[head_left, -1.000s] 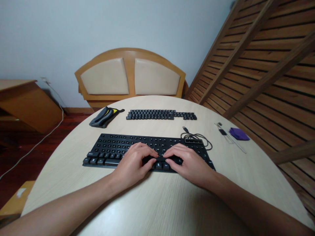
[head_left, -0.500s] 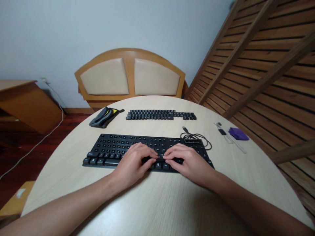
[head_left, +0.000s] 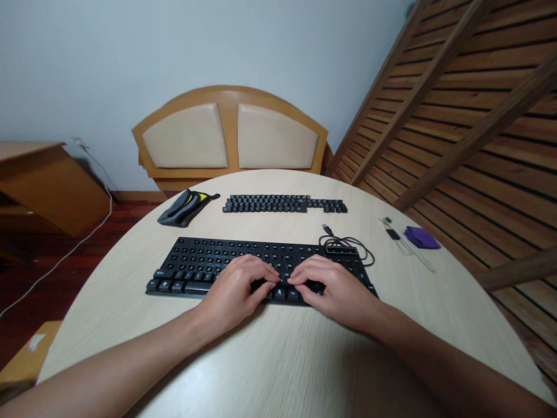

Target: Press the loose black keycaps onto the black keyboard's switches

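Observation:
A black keyboard [head_left: 191, 255] lies on the round table, most of its upper rows stripped down to bare switch posts. Keycaps, among them a long space bar [head_left: 198, 287], sit on the near rows. My left hand [head_left: 237, 290] rests over the middle of the near edge, thumb and fingers pinched at a black keycap [head_left: 284, 280]. From the other side my right hand [head_left: 335, 290] pinches at the same spot, its fingertips almost meeting the left ones. Most of that keycap is hidden by the fingers. The keyboard's USB cable [head_left: 348, 241] lies coiled behind its right end.
Loose keycaps [head_left: 265, 203] stand in rows farther back on the table [head_left: 278, 360]. A black, grey and yellow pouch [head_left: 185, 209] is at the back left. To the right lie a wire keycap puller [head_left: 394, 234], a thin rod [head_left: 422, 257] and a folded purple cloth [head_left: 422, 237].
My right thumb and fingertips have shifted very slightly at the keycap. My left hand, the keyboard and the other things stay where they were.

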Tool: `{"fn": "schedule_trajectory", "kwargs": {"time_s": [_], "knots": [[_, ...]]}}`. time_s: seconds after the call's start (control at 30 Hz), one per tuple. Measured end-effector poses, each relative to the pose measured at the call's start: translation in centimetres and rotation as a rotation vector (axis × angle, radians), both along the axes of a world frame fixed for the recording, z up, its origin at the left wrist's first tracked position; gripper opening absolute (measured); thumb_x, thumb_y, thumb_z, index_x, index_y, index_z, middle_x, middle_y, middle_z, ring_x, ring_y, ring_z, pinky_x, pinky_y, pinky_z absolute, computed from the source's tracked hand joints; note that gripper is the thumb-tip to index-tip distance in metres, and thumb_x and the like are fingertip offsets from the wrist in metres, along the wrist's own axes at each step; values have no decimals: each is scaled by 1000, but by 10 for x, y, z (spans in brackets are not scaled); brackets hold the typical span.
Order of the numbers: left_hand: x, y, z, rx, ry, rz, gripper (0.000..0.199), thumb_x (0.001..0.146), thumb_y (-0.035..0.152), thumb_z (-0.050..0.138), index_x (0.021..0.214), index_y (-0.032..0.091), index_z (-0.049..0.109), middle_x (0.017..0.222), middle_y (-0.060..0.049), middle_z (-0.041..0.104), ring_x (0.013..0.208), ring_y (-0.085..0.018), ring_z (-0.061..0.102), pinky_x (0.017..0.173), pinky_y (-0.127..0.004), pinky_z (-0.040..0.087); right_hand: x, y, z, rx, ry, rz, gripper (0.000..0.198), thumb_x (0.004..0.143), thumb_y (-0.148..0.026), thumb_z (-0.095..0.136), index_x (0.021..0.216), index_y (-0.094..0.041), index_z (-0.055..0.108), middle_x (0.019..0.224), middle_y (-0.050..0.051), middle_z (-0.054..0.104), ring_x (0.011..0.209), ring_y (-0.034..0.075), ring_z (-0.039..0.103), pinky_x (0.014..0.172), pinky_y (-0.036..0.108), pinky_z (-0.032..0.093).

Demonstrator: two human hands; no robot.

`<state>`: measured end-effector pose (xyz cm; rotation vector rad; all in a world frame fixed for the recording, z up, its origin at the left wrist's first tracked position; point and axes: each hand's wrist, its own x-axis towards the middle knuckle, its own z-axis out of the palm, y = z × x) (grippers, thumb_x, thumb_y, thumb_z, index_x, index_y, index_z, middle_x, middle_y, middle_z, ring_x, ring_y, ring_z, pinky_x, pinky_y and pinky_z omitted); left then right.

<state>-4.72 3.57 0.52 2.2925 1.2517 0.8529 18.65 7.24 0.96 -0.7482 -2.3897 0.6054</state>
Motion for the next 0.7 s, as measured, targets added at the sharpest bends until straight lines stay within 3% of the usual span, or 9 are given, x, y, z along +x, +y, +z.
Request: {"fn": "schedule_trajectory", "kwargs": {"time_s": [0.43, 0.7], "knots": [[-6, 3, 0, 141, 170, -181, 20, 96, 11, 56, 106, 17, 73, 110, -6, 76, 109, -24, 67, 95, -39, 57, 2, 1, 0, 0, -20, 7, 16, 89, -11, 63, 94, -22, 74, 98, 5, 75, 94, 18, 67, 85, 33, 54], [-5, 1, -1, 154, 194, -154, 25, 98, 12, 53, 109, 18, 74, 113, -9, 75, 100, -23, 71, 89, -39, 59, 0, 0, 5, -11, -74, 1, 17, 90, -11, 62, 93, -22, 74, 98, 5, 75, 94, 19, 67, 87, 35, 54]]}}
